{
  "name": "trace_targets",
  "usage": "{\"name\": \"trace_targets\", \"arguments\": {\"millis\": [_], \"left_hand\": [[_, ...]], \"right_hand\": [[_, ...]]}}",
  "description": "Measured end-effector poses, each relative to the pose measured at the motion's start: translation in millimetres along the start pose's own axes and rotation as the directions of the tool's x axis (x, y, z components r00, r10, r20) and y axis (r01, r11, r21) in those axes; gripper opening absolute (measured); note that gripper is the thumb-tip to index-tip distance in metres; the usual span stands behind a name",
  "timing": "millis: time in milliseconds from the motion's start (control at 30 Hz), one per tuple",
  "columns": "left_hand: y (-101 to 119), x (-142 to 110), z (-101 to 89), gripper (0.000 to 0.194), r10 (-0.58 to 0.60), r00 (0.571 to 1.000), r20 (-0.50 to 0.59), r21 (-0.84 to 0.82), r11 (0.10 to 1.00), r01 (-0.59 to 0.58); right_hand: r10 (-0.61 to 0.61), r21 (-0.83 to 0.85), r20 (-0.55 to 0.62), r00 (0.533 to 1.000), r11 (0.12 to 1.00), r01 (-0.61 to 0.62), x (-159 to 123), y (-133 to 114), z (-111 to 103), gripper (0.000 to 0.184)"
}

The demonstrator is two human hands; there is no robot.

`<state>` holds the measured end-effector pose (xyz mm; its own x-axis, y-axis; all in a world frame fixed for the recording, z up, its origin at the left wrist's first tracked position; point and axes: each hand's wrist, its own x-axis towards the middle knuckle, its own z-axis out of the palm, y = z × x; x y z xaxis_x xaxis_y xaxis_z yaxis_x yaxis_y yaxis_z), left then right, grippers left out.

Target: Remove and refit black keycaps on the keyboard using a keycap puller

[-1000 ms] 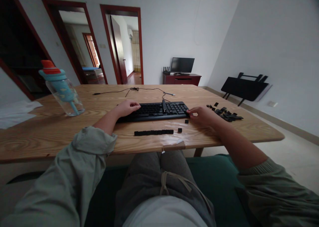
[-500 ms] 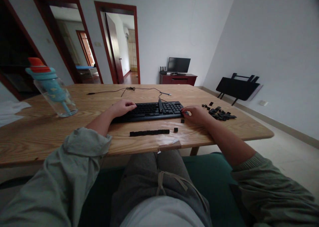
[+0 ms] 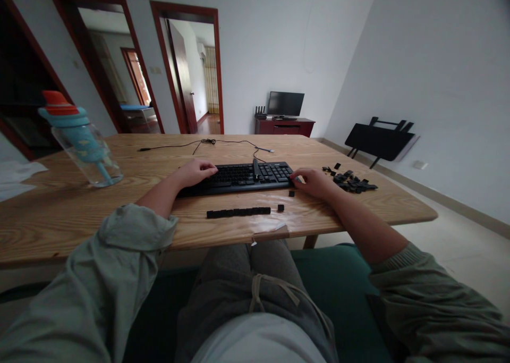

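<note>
A black keyboard (image 3: 239, 185) lies on the wooden table in front of me. My left hand (image 3: 195, 172) is closed over its left end, thumb along the top; the other fingers are mostly hidden. At the keyboard's right end, my right hand (image 3: 308, 181) has thumb and fingers pinched together by the number pad; what is between them is too small to make out. A slim dark object (image 3: 255, 169) rests across the keys. Nearer to me is a row of black keycaps (image 3: 238, 212), with one loose keycap (image 3: 281, 208) beside it and another keycap (image 3: 291, 193) closer to the keyboard.
Right of my right hand lies a pile of black keycaps (image 3: 353, 182). A thin black cable (image 3: 227, 141) runs behind the keyboard. On the left stand a blue water bottle (image 3: 85, 145) and white tissue (image 3: 19, 177). The table's front edge (image 3: 235, 239) has a taped spot.
The right fingers have shifted slightly at the keyboard's right end. The left hand, keyboard and keycaps stay where they were; the view has moved a touch.
</note>
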<state>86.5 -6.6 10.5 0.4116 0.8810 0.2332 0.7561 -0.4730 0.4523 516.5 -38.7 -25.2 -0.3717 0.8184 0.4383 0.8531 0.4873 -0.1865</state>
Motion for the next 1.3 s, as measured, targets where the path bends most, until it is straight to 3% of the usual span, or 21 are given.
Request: {"name": "trace_targets", "arguments": {"millis": [233, 567, 933, 1300], "left_hand": [[1.5, -0.5, -0.2, 0.048, 0.003, 1.0, 0.002, 0.01, 1.0, -0.003], [2.2, -2.0, -0.1, 0.047, 0.001, 1.0, -0.005, -0.005, 1.0, -0.001], [3.7, -2.2, -0.8, 0.047, -0.004, 1.0, 0.002, -0.011, 1.0, 0.004], [4.7, -2.1, -1.2, 0.048, 0.005, 1.0, 0.011, 0.001, 1.0, -0.005]], "right_hand": [[-0.018, -0.017, 0.038, 0.999, 1.0, 0.019, 2.6, -8.0, -3.2, 0.023], [-0.051, -0.013, -0.005, 0.999, 0.999, 0.051, -1.8, -4.5, -1.6, 0.025], [0.125, 0.062, -0.024, 0.992, 0.99, -0.123, -2.2, -3.4, -3.8, 0.028], [0.027, 0.058, -0.004, 1.0, 0.998, -0.026, 0.5, 0.0, 0.1, 0.025]]}}
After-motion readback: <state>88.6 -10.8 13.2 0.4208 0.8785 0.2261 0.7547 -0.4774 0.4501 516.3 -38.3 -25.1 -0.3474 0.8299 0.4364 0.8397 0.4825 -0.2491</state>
